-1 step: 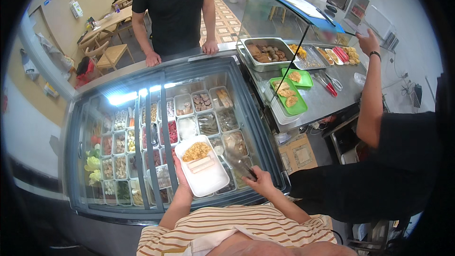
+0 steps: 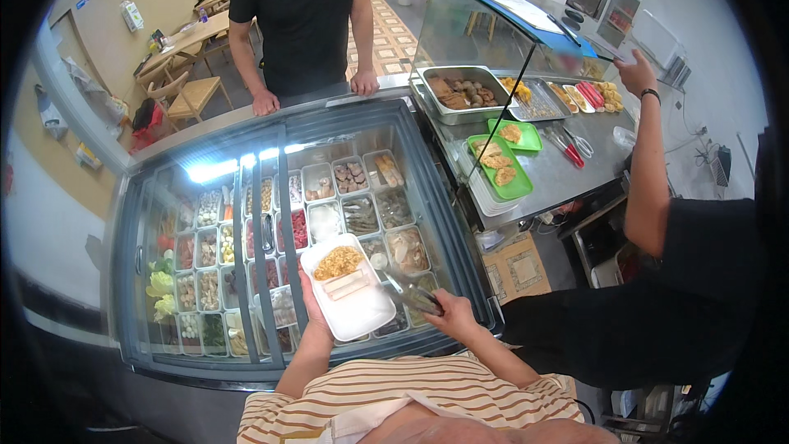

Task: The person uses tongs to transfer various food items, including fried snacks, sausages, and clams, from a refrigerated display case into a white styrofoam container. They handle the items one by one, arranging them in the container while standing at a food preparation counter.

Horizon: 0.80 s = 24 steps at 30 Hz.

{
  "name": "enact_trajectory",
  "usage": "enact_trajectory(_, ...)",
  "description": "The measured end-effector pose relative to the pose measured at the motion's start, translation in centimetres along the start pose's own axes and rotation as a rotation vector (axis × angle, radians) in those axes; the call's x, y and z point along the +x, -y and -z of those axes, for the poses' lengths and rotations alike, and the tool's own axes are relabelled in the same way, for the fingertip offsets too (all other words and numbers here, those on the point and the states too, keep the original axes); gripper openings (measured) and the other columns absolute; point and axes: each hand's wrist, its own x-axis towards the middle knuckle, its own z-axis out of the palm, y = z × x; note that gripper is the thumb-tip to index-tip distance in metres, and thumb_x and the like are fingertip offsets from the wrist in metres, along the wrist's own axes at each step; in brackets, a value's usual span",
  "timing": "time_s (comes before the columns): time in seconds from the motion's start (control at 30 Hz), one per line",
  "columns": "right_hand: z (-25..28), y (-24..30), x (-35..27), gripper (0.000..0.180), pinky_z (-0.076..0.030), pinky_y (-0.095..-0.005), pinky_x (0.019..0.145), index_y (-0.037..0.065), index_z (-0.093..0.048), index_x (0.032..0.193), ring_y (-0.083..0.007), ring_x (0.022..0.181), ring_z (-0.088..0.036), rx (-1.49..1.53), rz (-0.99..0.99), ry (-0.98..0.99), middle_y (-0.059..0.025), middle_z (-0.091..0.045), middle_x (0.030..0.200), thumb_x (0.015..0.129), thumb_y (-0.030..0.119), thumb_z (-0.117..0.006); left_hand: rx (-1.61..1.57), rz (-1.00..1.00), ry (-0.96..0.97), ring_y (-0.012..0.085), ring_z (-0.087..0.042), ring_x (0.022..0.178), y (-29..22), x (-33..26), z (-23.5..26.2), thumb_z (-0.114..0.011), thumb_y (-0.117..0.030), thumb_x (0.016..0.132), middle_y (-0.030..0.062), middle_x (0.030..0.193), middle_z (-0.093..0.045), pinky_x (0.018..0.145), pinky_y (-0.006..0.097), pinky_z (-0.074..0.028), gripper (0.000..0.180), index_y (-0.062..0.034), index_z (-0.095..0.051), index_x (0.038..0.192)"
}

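Observation:
My left hand holds a white foam tray from below, over the open side of a glass-topped display case. On the tray lie a heap of yellow shredded food and pale strips. My right hand grips metal tongs, whose tips point into the food bins beside the tray.
The case holds several bins of food under sliding glass lids. A person in black stands across it with both hands on its rim. On the right, another person's arm reaches over a steel counter with green trays.

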Motion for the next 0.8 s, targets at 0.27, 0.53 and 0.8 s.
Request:
enact_trajectory(0.27, 1.0, 2.3, -1.0, 0.035, -0.048, -0.0423, 0.058, 0.009, -0.053, 0.086, -0.0323, 0.071, -0.062, -0.258, 0.154, 0.026, -0.0097, -0.061, 0.077, 0.064, 0.016, -0.079, 0.013, -0.071, -0.009, 0.0349, -0.054, 0.117, -1.3, -1.0, -0.8, -0.030, -0.074, 0.087, 0.0162, 0.135, -0.050, 0.099, 0.050, -0.045, 0.085, -0.0087, -0.037, 0.142)
enact_trajectory(0.53, 0.9, 2.2, -1.4, 0.036, -0.047, -0.0412, 0.056, 0.008, -0.054, 0.087, -0.0318, 0.068, -0.062, -0.222, 0.120, -0.003, -0.0102, -0.060, 0.074, 0.061, 0.013, -0.078, 0.028, -0.060, -0.019, 0.0357, -0.052, 0.120, -1.5, -0.7, 0.3, -0.030, -0.072, 0.089, 0.0157, 0.136, -0.049, 0.100, 0.050, -0.044, 0.082, -0.0098, -0.037, 0.142)
enact_trajectory(0.8, -0.5, 1.3, -1.8, 0.030, -0.047, -0.0411, 0.056, 0.007, -0.057, 0.084, -0.0332, 0.064, -0.060, -0.021, -0.120, -0.029, -0.0118, -0.058, 0.067, 0.063, 0.014, -0.077, 0.010, 0.006, -0.072, 0.0391, -0.053, 0.118, -1.5, -0.6, 1.7, -0.033, -0.076, 0.085, 0.0198, 0.135, -0.049, 0.100, 0.053, -0.043, 0.090, -0.0063, -0.036, 0.142)
